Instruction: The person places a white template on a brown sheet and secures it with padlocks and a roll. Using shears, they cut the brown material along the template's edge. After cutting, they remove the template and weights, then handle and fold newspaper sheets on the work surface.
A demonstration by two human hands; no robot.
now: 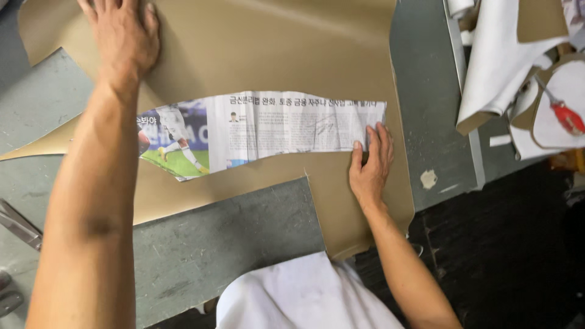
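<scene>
Flat and open, my left hand (pixel 122 39) presses the tan sheet (pixel 274 49) while my right hand's (pixel 370 164) fingertips pin the curved newspaper pattern (pixel 262 131) onto it.

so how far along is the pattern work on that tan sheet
Done: the curved newspaper pattern piece lies flat on the tan leather-like sheet, which already has cut-out edges. In hand: the right hand pins the pattern's end, and the left hand presses the sheet flat. Left: no traced line or cut shows around the pattern.
</scene>
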